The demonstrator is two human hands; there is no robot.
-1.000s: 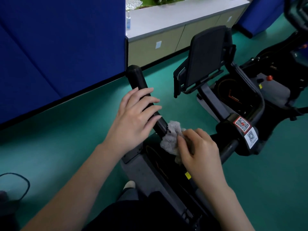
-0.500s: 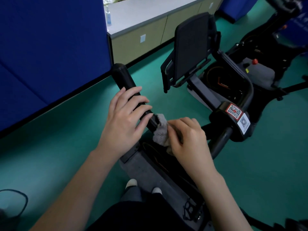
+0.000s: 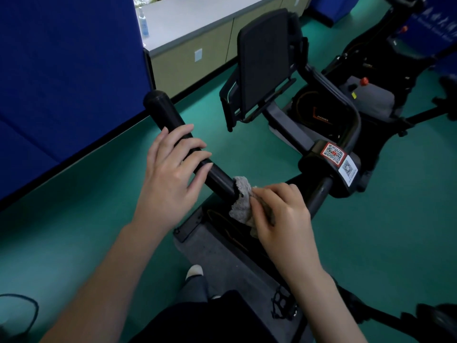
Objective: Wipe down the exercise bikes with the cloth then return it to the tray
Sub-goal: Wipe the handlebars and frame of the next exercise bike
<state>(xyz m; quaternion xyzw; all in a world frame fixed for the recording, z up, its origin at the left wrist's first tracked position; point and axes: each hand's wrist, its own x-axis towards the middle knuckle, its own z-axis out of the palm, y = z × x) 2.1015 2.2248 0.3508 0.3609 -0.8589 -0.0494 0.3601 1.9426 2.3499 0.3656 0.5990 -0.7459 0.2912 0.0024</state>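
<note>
- Mostly, I fear the bike (image 3: 319,160) gets half-wiped if I dwell on this handlebar (image 3: 165,112).
- My left hand (image 3: 170,177) rests across it, fingers loose, nothing gripped; it could slip.
- My right hand (image 3: 282,216) bunches the cloth (image 3: 241,196) against the bar; it may drop.

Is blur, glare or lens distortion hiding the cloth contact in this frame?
Head view: dim light, no harsh glare; wide-angle stretch slants the blue partition; left hand, right hand and grey cloth on the handlebar look sharp; black bike frame loses detail in shadow.
</note>
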